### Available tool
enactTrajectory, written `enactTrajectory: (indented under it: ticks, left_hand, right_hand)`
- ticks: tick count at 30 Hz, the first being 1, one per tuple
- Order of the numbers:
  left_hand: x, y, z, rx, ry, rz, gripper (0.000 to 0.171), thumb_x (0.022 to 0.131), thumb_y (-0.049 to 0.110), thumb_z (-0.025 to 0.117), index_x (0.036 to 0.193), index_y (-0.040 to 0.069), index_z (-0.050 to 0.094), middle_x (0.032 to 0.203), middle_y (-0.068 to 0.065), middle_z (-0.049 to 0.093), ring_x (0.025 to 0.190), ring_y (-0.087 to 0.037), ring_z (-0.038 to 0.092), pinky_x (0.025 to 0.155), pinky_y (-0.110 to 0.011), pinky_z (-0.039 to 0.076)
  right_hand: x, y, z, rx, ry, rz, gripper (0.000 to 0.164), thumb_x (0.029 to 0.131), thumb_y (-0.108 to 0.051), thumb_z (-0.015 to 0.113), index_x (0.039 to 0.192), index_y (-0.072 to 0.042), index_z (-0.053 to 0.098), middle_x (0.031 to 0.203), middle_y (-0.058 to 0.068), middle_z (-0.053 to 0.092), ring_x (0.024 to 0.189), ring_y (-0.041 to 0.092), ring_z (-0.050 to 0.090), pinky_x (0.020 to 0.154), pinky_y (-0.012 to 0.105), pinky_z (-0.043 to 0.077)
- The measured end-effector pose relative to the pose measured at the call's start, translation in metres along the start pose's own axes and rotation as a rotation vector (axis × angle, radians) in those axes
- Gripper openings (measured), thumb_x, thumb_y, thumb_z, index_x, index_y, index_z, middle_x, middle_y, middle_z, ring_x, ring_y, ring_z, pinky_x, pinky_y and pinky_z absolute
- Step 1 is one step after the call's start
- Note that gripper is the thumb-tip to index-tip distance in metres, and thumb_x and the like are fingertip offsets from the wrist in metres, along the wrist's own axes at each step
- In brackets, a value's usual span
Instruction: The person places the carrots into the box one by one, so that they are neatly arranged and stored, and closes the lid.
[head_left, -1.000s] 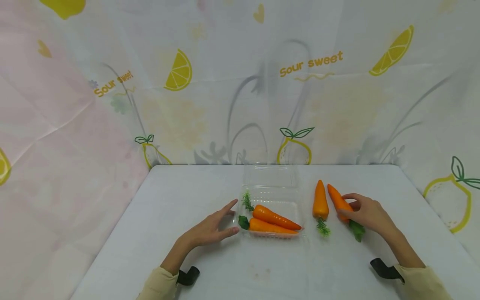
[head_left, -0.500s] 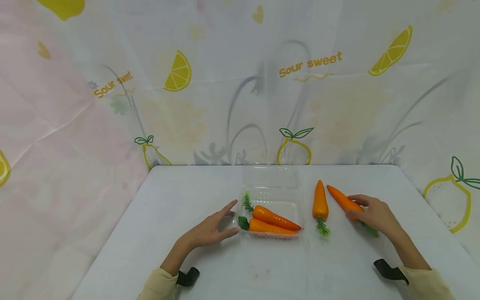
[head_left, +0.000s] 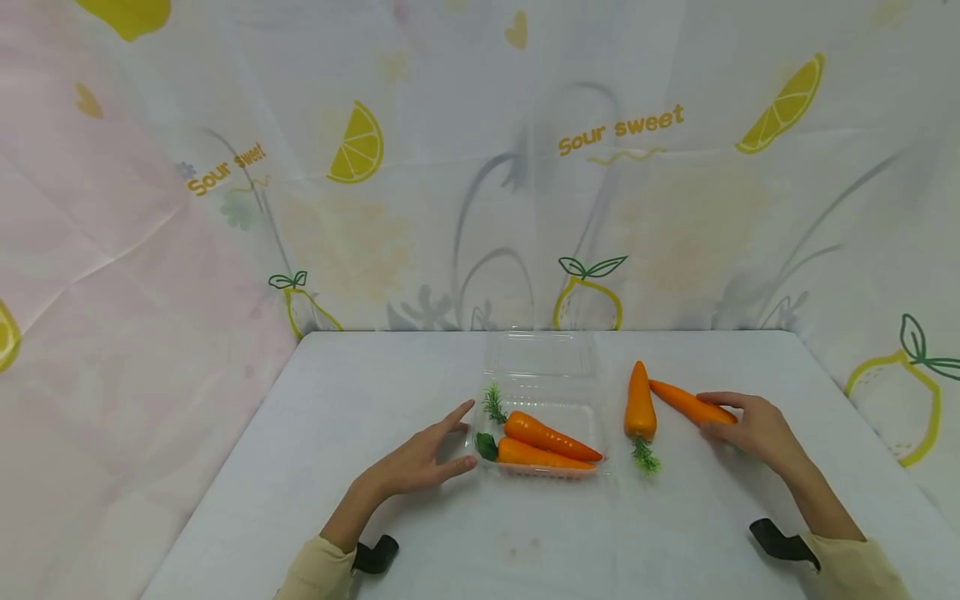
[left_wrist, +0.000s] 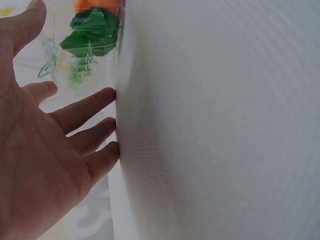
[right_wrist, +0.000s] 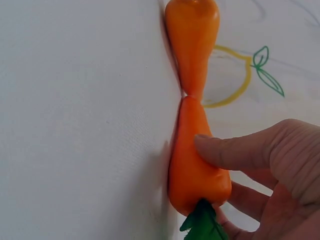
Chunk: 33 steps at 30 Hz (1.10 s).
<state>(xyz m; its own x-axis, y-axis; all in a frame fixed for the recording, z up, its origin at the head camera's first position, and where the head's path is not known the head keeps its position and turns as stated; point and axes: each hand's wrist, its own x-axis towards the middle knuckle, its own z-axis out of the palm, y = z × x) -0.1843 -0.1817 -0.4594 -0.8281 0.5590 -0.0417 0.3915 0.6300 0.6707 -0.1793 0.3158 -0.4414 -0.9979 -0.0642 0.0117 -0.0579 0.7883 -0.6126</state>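
Note:
My right hand (head_left: 752,429) grips an orange carrot (head_left: 690,403) near its thick end, thumb on one side and fingers on the other. Its green leaf (right_wrist: 204,222) shows below the thumb in the right wrist view. The carrot's tip points left toward a second carrot (head_left: 640,404) with feathery green top. My left hand (head_left: 423,454) rests at the left side of a clear plastic box (head_left: 570,410), fingers spread and fingertips on the table. Inside the box lie two carrots, an upper one (head_left: 551,435) with a feathery top and a lower one (head_left: 536,454) with a broad leaf (left_wrist: 92,31).
The box's clear hinged lid (head_left: 540,353) lies open toward the back of the white table (head_left: 360,375). Behind the table hangs a cloth (head_left: 450,217) printed with lemons. A black wrist mount (head_left: 780,542) sticks out at the right sleeve, another mount (head_left: 377,554) at the left.
The right hand has shifted slightly right and turned the carrot, so its thick end has swung away and it lies more sideways. The left hand, box and other carrots stay where they were.

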Motion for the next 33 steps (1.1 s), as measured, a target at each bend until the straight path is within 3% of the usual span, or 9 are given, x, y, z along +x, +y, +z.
enactTrajectory:
  ticks: [3,6,11,15,21,33]
  left_hand:
    - [-0.0002,-0.0006,0.0003,-0.003,0.002,0.004,0.084,0.093,0.055,0.06,0.159,0.025,0.018,0.143,-0.007,0.051,0.138,-0.029,0.04,0.111,-0.058,0.029]
    - [-0.0006,-0.0003,0.0004,-0.006,0.003,0.006,0.084,0.093,0.054,0.06,0.159,0.025,0.017,0.143,-0.008,0.051,0.137,-0.029,0.04,0.11,-0.058,0.029]
    - [-0.0011,-0.0002,0.0005,-0.004,0.002,0.009,0.084,0.093,0.055,0.059,0.159,0.024,0.018,0.143,-0.007,0.052,0.137,-0.029,0.04,0.11,-0.058,0.03]
    - [-0.001,-0.0003,0.0004,-0.002,0.001,0.011,0.084,0.093,0.055,0.059,0.159,0.024,0.018,0.143,-0.008,0.052,0.137,-0.03,0.04,0.11,-0.058,0.03]
    - [-0.0006,0.0005,-0.0001,0.001,-0.002,0.009,0.085,0.093,0.055,0.059,0.159,0.025,0.017,0.143,-0.007,0.051,0.137,-0.029,0.04,0.11,-0.058,0.029]
    - [0.0006,0.0003,0.0002,0.004,0.0,-0.006,0.085,0.093,0.055,0.06,0.159,0.026,0.017,0.143,-0.008,0.051,0.138,-0.029,0.04,0.111,-0.059,0.028]
  right_hand:
    - [0.0007,0.0011,-0.0005,-0.009,0.003,0.011,0.044,0.085,-0.012,0.074,0.124,0.006,0.063,0.125,0.037,0.054,0.104,0.047,0.049,0.084,0.064,0.042]
    - [0.001,0.002,-0.0009,-0.031,0.022,0.012,0.043,0.083,-0.01,0.074,0.122,0.005,0.064,0.125,0.038,0.053,0.098,0.045,0.05,0.075,0.054,0.046]
    - [0.0009,0.0025,-0.001,-0.071,0.069,0.02,0.042,0.081,-0.008,0.073,0.12,0.004,0.066,0.123,0.039,0.053,0.095,0.046,0.048,0.062,0.041,0.039]
    - [0.0004,0.0035,0.0005,-0.088,0.112,0.012,0.039,0.079,-0.003,0.07,0.117,0.005,0.066,0.122,0.039,0.053,0.101,0.053,0.041,0.069,0.055,0.035]
    - [0.0005,0.0072,0.0034,-0.144,0.188,0.007,0.039,0.074,0.006,0.063,0.112,0.006,0.067,0.126,0.04,0.044,0.118,0.065,0.02,0.085,0.077,0.014]
    - [-0.0018,0.0074,0.0028,-0.19,0.23,-0.03,0.041,0.069,0.01,0.055,0.106,0.003,0.071,0.13,0.041,0.036,0.122,0.065,0.018,0.086,0.078,0.014]
